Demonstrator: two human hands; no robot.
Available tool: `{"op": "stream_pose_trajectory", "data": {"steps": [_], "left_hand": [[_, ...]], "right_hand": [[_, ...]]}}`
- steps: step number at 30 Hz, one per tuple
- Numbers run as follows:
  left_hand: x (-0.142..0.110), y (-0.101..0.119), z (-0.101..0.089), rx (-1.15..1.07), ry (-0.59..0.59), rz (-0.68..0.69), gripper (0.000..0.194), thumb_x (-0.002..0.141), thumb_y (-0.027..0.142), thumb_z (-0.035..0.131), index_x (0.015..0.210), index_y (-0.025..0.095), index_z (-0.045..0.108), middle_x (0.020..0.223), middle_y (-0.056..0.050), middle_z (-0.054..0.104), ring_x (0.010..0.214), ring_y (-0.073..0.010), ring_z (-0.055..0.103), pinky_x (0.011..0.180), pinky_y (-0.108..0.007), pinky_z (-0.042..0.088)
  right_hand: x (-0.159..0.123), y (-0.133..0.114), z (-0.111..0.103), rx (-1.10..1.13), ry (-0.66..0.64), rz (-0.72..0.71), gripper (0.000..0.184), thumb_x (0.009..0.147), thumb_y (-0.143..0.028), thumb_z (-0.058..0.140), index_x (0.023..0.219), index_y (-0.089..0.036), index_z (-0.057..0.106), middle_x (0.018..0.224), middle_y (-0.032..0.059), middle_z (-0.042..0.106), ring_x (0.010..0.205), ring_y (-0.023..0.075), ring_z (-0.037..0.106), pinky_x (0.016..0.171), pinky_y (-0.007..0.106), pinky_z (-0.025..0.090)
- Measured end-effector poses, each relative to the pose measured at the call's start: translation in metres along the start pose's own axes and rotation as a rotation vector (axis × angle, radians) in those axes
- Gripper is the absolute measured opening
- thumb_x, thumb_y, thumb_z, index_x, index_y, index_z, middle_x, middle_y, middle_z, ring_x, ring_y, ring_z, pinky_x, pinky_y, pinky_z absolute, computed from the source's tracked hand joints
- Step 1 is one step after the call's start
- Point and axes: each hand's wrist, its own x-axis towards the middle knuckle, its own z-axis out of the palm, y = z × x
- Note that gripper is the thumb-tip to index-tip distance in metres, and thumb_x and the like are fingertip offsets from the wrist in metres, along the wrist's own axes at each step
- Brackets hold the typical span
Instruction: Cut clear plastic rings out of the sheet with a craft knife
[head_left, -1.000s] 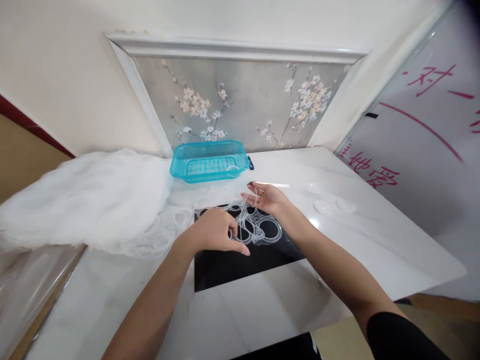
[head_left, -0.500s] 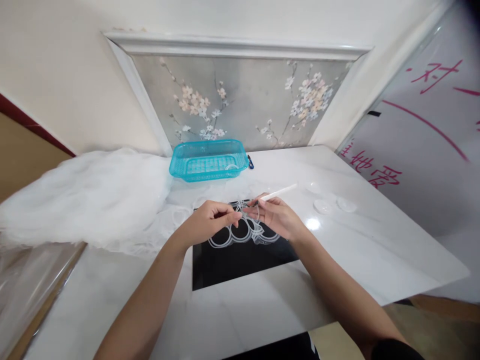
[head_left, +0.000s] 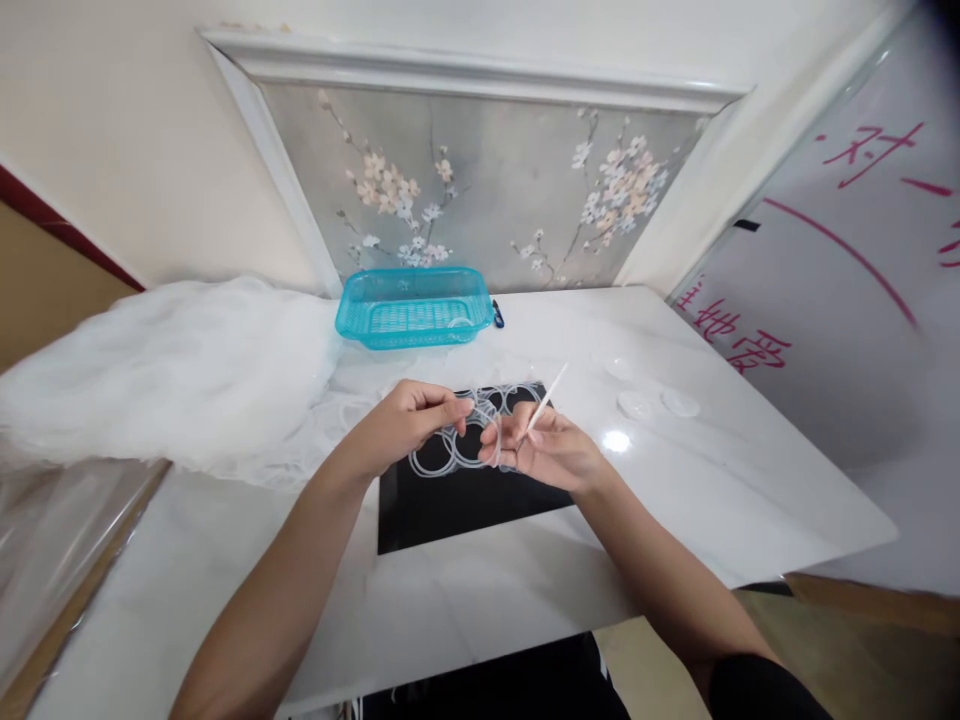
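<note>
Over the black mat (head_left: 450,515), my left hand (head_left: 412,425) pinches the edge of a clear, whitish ring (head_left: 498,430) between thumb and fingertips. Facing it, my right hand (head_left: 555,452) grips a slim white pen-like tool (head_left: 553,388), its end tilted up and to the right. Fingertips of the right hand touch or sit just beside the held ring; which one is unclear. Several similar rings (head_left: 431,471) lie together on the mat under both hands, partly hidden by them.
A blue plastic basket (head_left: 409,338) stands by the wall with a clear round piece inside. Next to it lies a small dark blue object (head_left: 498,315). White netting-like material (head_left: 165,370) is heaped at left. Clear discs (head_left: 679,403) rest on the white table (head_left: 750,500) at right.
My right hand has turned, bringing the white tool more upright. The ring now shows apart from the pile, between both hands. The camera view has shifted slightly.
</note>
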Motion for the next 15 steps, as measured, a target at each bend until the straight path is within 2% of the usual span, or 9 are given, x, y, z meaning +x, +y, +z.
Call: {"op": "stream_pose_trajectory", "data": {"steps": [7, 11, 13, 15], "left_hand": [[-0.007, 0.01, 0.002, 0.186, -0.057, -0.038, 0.04, 0.081, 0.049, 0.056, 0.064, 0.015, 0.067, 0.044, 0.006, 0.027, 0.042, -0.0057, 0.025, 0.041, -0.022, 0.016], [-0.011, 0.012, 0.003, 0.249, -0.085, -0.01, 0.042, 0.082, 0.051, 0.053, 0.069, 0.015, 0.07, 0.045, 0.005, 0.027, 0.043, -0.0068, 0.025, 0.042, -0.023, 0.017], [-0.012, 0.011, 0.006, 0.311, -0.122, 0.003, 0.042, 0.083, 0.053, 0.051, 0.075, 0.016, 0.071, 0.047, 0.004, 0.035, 0.044, -0.0078, 0.03, 0.043, -0.022, 0.021], [-0.013, 0.008, 0.01, 0.425, -0.184, -0.011, 0.044, 0.082, 0.057, 0.05, 0.088, 0.019, 0.071, 0.054, 0.002, 0.049, 0.049, -0.0098, 0.041, 0.046, -0.022, 0.027]], "right_hand": [[-0.002, 0.007, -0.002, 0.153, 0.08, -0.049, 0.032, 0.062, -0.044, 0.072, 0.07, -0.023, 0.051, 0.074, -0.0019, 0.053, 0.069, 0.014, 0.058, 0.071, 0.032, 0.047], [-0.002, 0.011, -0.004, 0.092, 0.153, -0.057, 0.034, 0.06, -0.048, 0.066, 0.07, -0.024, 0.046, 0.069, -0.0016, 0.047, 0.062, 0.0136, 0.05, 0.065, 0.032, 0.045], [-0.002, 0.013, -0.006, 0.053, 0.169, -0.069, 0.033, 0.061, -0.05, 0.061, 0.069, -0.024, 0.044, 0.07, -0.0005, 0.048, 0.058, 0.0125, 0.045, 0.06, 0.031, 0.042], [-0.002, 0.013, -0.009, 0.027, 0.202, -0.083, 0.032, 0.064, -0.052, 0.056, 0.069, -0.023, 0.043, 0.073, 0.0008, 0.052, 0.054, 0.0107, 0.041, 0.055, 0.028, 0.038]]}}
